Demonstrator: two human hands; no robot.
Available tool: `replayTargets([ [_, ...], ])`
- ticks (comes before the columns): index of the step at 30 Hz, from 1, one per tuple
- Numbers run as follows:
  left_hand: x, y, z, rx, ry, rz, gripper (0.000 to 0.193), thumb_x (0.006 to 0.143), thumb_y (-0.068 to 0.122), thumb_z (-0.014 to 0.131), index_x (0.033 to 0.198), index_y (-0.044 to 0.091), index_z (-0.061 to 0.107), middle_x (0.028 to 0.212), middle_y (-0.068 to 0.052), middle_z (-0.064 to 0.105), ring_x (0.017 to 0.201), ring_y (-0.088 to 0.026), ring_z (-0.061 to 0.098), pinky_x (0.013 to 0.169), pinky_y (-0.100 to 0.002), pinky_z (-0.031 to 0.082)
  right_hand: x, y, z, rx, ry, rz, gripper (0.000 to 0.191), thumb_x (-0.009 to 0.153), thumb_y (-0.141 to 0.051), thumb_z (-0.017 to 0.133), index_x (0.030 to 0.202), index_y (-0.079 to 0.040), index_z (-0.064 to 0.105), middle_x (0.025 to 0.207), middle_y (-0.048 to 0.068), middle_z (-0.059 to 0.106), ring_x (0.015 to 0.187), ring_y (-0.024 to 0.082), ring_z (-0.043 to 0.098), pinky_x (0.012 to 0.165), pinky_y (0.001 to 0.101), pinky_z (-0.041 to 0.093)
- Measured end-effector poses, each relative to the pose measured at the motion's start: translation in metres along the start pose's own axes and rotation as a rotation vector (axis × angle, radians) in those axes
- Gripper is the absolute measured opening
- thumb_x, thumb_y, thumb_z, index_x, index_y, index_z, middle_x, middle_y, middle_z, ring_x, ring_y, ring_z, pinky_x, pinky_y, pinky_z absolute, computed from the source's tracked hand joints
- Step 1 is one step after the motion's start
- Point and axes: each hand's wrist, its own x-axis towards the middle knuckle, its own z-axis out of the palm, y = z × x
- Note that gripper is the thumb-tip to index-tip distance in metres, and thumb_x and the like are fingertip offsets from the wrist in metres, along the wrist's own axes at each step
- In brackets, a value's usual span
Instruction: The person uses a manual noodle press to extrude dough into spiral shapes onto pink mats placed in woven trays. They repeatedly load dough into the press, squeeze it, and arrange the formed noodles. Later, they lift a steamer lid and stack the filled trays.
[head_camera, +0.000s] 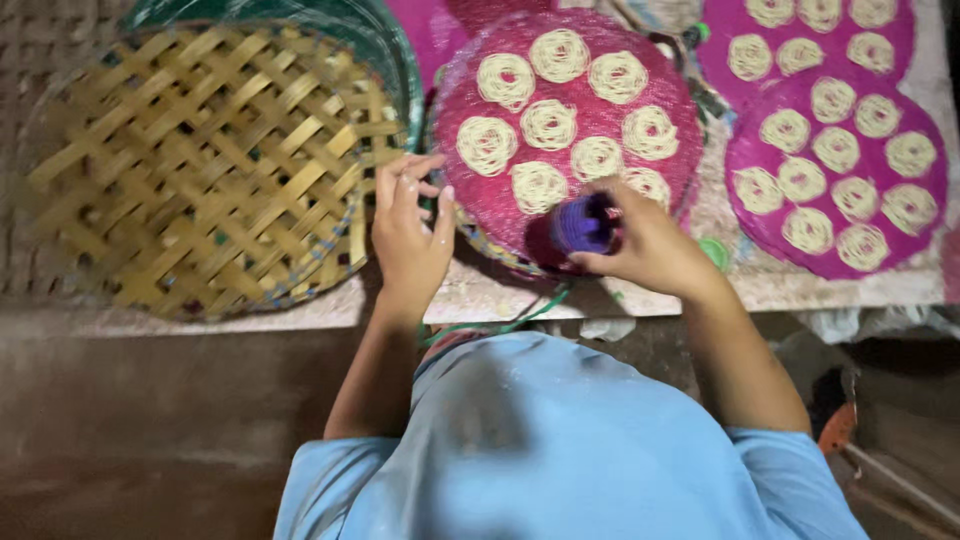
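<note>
A: Right hand (645, 245)?
B: Fingers wrapped round purple press (585, 224), over near edge of pink mat (480, 190).
A: Left hand (408, 235)?
B: Fingers loose, holding nothing, touching mat's left rim; bamboo tray (200, 165) just left.

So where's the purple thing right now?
In the head view, the purple press is in the right hand, low on the middle pink tray, just below the noodle coils.
</note>
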Motion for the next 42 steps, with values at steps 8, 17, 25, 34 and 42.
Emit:
replayTargets([
  [8, -0.01, -0.018, -0.032, 0.023, 0.089, -0.045, 0.032, 0.096, 0.002, 0.069, 0.127, 0.009, 0.065, 0.129, -0.011, 0.058, 0.093, -0.019, 0.069, 0.084, -0.031, 0.057, 0.067, -0.041, 0.044, -0.266, -0.141, -0.226, 0.078, 0.07, -0.031, 0.091, 0.131, -0.002, 0.052, 0.117, 0.025, 0.063, 0.111, 0.043, 0.062, 0.094, 0.0477, 0.051],
  [17, -0.009, -0.022, -0.06, -0.002, 0.094, -0.137, 0.031, 0.091, 0.002, 0.068, 0.122, 0.008, 0.066, 0.129, -0.013, 0.059, 0.089, -0.018, 0.069, 0.075, -0.03, 0.058, 0.224, 0.0, 0.036, -0.323, 0.168, -0.229, 0.068, 0.073, -0.036, 0.096, 0.12, -0.002, 0.06, 0.114, 0.02, 0.064, 0.107, 0.039, 0.064, 0.094, 0.0462, 0.051],
  [25, -0.026, -0.067, -0.13, 0.387, 0.385, 0.224, 0.024, 0.094, 0.002, 0.067, 0.118, 0.003, 0.063, 0.128, -0.011, 0.062, 0.117, -0.029, 0.061, 0.098, -0.038, 0.055, 0.257, 0.018, 0.045, -0.346, 0.327, -0.141, 0.081, 0.064, -0.038, 0.101, 0.12, 0.0, 0.058, 0.115, 0.023, 0.062, 0.108, 0.042, 0.061, 0.092, 0.0476, 0.05],
  [34, -0.095, -0.15, -0.229, 0.091, 0.587, -0.267, 0.053, 0.104, 0.002, 0.062, 0.149, -0.004, 0.037, 0.133, -0.013, 0.045, 0.112, -0.02, 0.058, 0.089, -0.03, 0.055, 0.136, 0.128, -0.072, -0.479, 0.508, 0.299, 0.09, 0.074, -0.05, 0.096, 0.135, 0.003, 0.056, 0.13, 0.026, 0.055, 0.114, 0.042, 0.061, 0.097, 0.0504, 0.05],
  [42, -0.081, -0.202, -0.243, -0.198, 0.705, -0.766, 0.039, 0.108, 0.017, 0.058, 0.144, 0.009, 0.049, 0.123, -0.006, 0.061, 0.077, -0.013, 0.067, 0.042, -0.026, 0.042, 0.105, 0.155, -0.064, -0.548, 0.513, 0.482, 0.1, 0.072, -0.061, 0.092, 0.137, 0.005, 0.054, 0.13, 0.03, 0.052, 0.112, 0.047, 0.059, 0.092, 0.0538, 0.05],
])
